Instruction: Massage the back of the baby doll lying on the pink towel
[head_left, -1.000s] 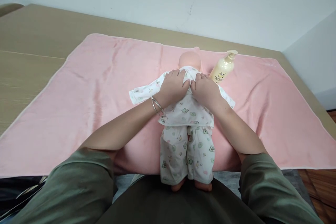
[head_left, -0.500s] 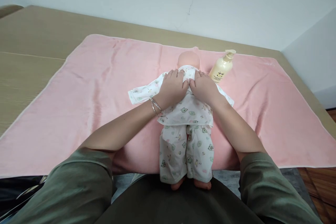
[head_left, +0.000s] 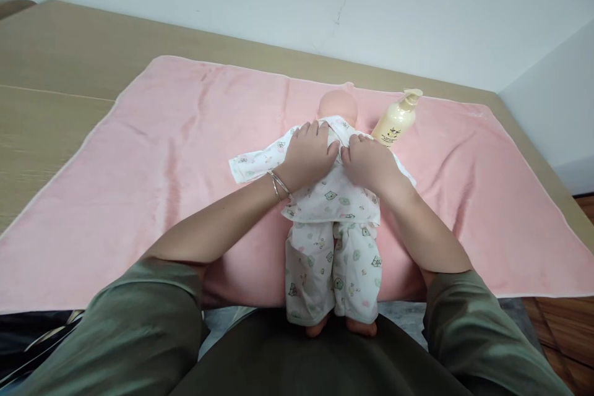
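Note:
A baby doll point(head_left: 338, 105) in a white patterned top point(head_left: 334, 198) and matching trousers point(head_left: 310, 278) lies on a pink cloth point(head_left: 223, 124), its head away from me and its feet past the near edge. My left hand point(head_left: 309, 151), with silver bangles at the wrist, rests open on the left of the doll's upper body. On the right side my right hand point(head_left: 369, 161) lies on the top, fingers curved and thumb near my left thumb; whether it pinches fabric is unclear. Its fingertips are partly hidden.
A pale yellow pump bottle point(head_left: 396, 120) lies tilted on the cloth to the right of the doll's head. The wooden table point(head_left: 55, 49) shows at the left and along the back, against a white wall point(head_left: 278, 0).
My right hand has shifted slightly down, with its fingers more curled. The collar of the top shows more between my hands. The view has moved a little.

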